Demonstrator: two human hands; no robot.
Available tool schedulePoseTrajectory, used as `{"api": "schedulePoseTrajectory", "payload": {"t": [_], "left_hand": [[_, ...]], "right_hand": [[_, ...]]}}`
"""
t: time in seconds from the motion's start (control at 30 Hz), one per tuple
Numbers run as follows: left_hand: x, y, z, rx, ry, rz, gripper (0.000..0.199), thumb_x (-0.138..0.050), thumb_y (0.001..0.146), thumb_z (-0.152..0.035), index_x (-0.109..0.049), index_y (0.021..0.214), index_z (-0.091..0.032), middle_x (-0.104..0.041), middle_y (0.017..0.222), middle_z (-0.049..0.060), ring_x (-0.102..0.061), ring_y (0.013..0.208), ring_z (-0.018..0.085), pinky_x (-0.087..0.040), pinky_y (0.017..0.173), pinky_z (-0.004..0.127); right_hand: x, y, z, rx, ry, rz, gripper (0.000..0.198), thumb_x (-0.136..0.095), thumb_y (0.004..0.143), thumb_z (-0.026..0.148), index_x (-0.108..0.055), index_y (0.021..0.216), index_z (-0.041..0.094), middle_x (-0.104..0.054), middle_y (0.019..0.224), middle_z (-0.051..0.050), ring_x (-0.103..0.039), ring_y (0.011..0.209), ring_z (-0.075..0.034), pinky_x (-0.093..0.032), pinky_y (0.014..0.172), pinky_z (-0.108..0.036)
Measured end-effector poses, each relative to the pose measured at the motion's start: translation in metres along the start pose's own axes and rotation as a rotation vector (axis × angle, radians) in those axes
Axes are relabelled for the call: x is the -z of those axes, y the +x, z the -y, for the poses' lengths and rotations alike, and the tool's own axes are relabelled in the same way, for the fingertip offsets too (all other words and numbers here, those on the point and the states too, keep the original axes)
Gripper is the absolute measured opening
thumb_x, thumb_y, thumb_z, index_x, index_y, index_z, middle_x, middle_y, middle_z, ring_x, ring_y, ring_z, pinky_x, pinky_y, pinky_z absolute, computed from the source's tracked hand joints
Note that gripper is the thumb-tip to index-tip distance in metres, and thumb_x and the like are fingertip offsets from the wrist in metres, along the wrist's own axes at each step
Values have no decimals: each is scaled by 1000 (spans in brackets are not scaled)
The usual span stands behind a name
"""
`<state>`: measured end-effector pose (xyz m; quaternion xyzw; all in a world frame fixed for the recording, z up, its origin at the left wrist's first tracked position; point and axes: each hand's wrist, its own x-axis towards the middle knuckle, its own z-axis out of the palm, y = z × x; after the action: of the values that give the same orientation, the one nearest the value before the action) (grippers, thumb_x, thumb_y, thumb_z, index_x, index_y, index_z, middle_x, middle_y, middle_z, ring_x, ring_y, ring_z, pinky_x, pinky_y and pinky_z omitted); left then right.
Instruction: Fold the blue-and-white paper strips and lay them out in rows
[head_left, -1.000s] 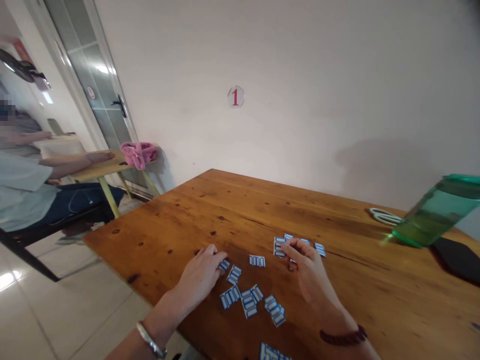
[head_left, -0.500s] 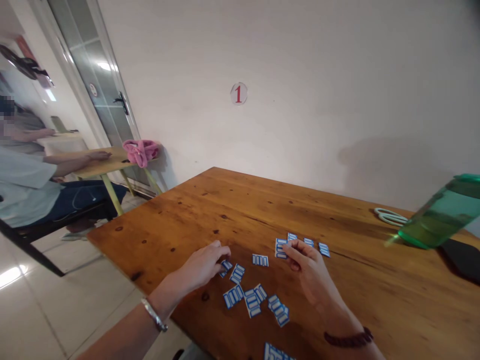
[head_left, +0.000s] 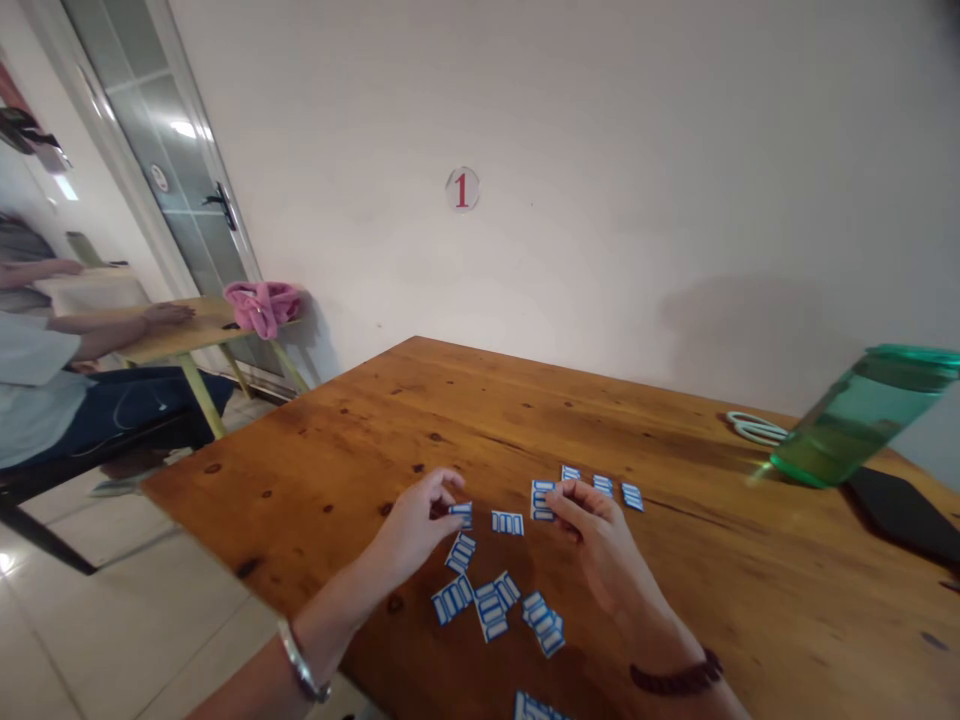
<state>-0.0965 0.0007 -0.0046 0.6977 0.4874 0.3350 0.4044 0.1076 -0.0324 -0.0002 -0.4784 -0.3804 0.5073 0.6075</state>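
Between the thumb and fingers of my right hand [head_left: 600, 535] is a small white card with blue printing [head_left: 541, 500], raised just off or against the table. My left hand [head_left: 409, 520] has its thumb against another blue-and-white card [head_left: 462, 515], with the fingers curved and apart from the thumb. Just right of that card lies a single card [head_left: 508, 523]. Nearer me are a tilted card [head_left: 460, 552], another card [head_left: 452, 600], an overlapping group [head_left: 492, 610] and a small pile [head_left: 544, 624]. Beyond my right hand a few cards form a row, including one at its right end [head_left: 632, 497].
A green bottle [head_left: 855, 425] stands at the wooden table's [head_left: 337, 450] right side, beside a black phone-like slab [head_left: 904, 515] and a coiled white cable [head_left: 754, 428]. More cards [head_left: 536, 708] sit at the near edge. Left, a person sits at another table with a pink cloth [head_left: 262, 305].
My left hand has shifted its card up and right, toward the single card, and its fingers have lifted away from the thumb. My right hand keeps its card. The view has turned slightly right.
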Motion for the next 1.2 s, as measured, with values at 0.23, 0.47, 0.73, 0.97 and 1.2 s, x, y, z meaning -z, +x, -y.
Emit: {"api": "schedulePoseTrajectory", "payload": {"t": [0.23, 0.47, 0.73, 0.97, 1.2], "left_hand": [[-46, 34, -32, 160, -697, -14, 49, -61, 52, -4, -48, 98, -16, -57, 68, -3, -53, 61, 11, -40, 58, 23], [-66, 38, -27, 232, -808, -47, 29, -69, 50, -13, -52, 73, -15, -56, 63, -3, -51, 57, 10, -34, 50, 20], [-63, 29, -25, 190, -836, 58, 17, -71, 48, -13, -60, 60, -14, -56, 55, -3, -48, 52, 8, -35, 53, 20], [-59, 24, -35, 249, -990, 116, 22, -71, 57, -21, -63, 75, -13, -65, 68, 3, -58, 62, 14, -43, 56, 24], [-63, 26, -34, 213, -910, 41, 17, -65, 62, -24, -64, 74, -13, -67, 70, 5, -60, 64, 16, -42, 54, 24]], "right_hand": [[-1, -1, -1, -15, 93, 47, 21, -75, 58, 32, -60, 62, 18, -52, 56, 4, -41, 52, -8, -29, 47, -19], [3, 2, -3, 31, 31, 7, 20, -73, 60, 31, -58, 59, 17, -49, 54, 5, -38, 51, -8, -26, 46, -20], [-4, 1, -1, 97, -190, -102, 20, -67, 58, 34, -57, 57, 18, -46, 50, 5, -35, 48, -9, -24, 46, -23], [-2, 1, 0, 159, -276, -155, 18, -63, 62, 35, -57, 59, 18, -49, 53, 4, -36, 50, -10, -26, 47, -24], [-1, 0, 0, 153, -169, -151, 20, -67, 61, 36, -58, 61, 18, -52, 55, 3, -40, 51, -11, -30, 48, -24]]}}
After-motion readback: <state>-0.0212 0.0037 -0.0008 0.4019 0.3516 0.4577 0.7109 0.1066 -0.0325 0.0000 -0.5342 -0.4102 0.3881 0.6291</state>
